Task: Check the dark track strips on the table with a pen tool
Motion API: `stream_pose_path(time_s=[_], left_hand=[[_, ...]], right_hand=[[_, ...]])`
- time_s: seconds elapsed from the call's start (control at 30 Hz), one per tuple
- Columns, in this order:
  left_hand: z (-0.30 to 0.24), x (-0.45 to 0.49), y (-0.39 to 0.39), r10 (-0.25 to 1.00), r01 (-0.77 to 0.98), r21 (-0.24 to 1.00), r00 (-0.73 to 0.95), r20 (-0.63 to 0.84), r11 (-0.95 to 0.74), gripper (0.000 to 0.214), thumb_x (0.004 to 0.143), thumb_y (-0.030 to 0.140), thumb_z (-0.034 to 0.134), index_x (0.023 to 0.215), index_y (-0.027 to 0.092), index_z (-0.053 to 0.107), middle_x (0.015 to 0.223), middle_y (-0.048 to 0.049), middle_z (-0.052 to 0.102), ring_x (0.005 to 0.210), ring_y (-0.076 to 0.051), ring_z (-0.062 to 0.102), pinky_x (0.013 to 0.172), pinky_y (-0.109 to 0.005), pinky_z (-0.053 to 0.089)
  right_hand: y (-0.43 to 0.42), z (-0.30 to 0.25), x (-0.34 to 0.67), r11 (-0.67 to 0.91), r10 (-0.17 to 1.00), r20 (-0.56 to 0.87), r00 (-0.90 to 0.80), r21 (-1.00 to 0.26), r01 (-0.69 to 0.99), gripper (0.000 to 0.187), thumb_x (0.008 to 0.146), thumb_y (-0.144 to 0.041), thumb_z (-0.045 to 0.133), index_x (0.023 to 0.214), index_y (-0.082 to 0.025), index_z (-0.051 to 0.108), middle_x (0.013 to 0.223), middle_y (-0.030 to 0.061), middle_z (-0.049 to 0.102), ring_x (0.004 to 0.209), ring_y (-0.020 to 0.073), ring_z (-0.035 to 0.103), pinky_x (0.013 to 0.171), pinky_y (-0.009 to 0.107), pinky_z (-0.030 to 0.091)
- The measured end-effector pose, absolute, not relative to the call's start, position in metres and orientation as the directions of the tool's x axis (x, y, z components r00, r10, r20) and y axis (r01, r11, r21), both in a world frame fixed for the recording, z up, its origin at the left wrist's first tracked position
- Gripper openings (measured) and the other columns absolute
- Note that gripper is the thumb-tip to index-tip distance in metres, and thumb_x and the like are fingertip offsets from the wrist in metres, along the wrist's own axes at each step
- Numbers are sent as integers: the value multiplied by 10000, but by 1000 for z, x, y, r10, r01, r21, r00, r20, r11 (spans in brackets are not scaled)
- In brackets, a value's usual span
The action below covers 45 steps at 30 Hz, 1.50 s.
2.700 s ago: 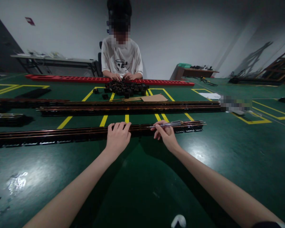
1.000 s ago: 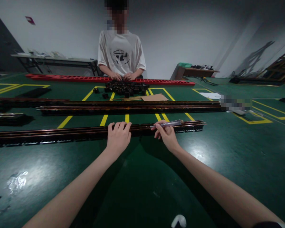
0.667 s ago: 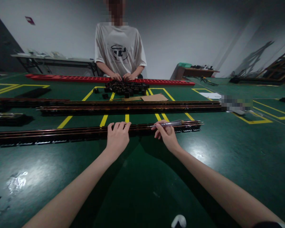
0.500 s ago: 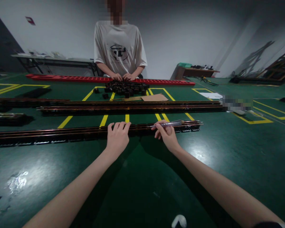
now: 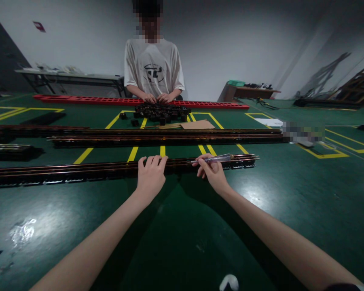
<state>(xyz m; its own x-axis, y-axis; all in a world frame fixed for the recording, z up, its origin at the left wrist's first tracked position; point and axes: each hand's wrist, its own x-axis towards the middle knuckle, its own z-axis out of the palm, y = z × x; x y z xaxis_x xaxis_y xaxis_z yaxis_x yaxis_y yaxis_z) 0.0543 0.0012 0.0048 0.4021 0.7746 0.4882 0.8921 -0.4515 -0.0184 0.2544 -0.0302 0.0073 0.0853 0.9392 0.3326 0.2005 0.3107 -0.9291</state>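
A long dark rail (image 5: 79,170) with copper-coloured strips along it lies across the green surface in front of me. My left hand (image 5: 151,176) grips it from above, its fingers curled over the far edge and its thumb hidden. Nearer the rail's right end, my right hand (image 5: 210,169) is closed around a screwdriver (image 5: 220,158) with a clear handle. The screwdriver lies nearly level, its shaft pointing left along the top of the rail; whether the tip touches it I cannot tell.
Behind lies a second long dark rail (image 5: 170,138), then brown cardboard (image 5: 197,124) and a heap of small black parts (image 5: 160,112). Across from me a person (image 5: 154,68) has both hands at that heap, by a red slotted beam (image 5: 218,105). Yellow tape (image 5: 132,154) marks the surface.
My right hand and the screwdriver have shifted very slightly left. My left hand holds its place on the rail. The person opposite has lowered their upper body a little.
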Motion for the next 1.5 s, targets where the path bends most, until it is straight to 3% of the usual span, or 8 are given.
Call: stream_pose_path(time_s=[0.3,1.07,1.33,1.5], left_hand=[[5,52,1,786,895,-3,393,478,-446,478,762,0,345,1164,135,566,1201,-133,595,1188,-270,481,1006,-499,298],[5,46,4,794,893,32,383,472,-449,462,776,-1,338,1140,134,588,1161,-128,615,1127,-262,525,1025,-498,290],[7,47,4,795,872,71,404,452,-484,446,806,49,315,1149,151,582,1163,-115,629,1130,-246,537,1024,-505,298],[8,48,3,790,859,106,404,461,-501,374,840,192,359,1139,156,579,1153,-118,630,1105,-242,545,1018,-489,299]], right_hand=[[-30,8,255,298,942,322,91,-931,213,183,845,-384,512,860,-202,528,783,18,673,490,76,558,420,203,407],[-31,8,255,296,905,337,261,-937,183,189,810,-383,548,788,-196,544,679,0,652,454,85,544,404,201,397],[-30,8,255,275,920,310,238,-946,171,163,806,-357,536,782,-196,537,673,0,646,446,79,537,403,200,388],[-31,10,254,263,920,300,253,-950,168,166,792,-361,535,768,-197,531,667,1,648,435,80,529,405,208,382]])
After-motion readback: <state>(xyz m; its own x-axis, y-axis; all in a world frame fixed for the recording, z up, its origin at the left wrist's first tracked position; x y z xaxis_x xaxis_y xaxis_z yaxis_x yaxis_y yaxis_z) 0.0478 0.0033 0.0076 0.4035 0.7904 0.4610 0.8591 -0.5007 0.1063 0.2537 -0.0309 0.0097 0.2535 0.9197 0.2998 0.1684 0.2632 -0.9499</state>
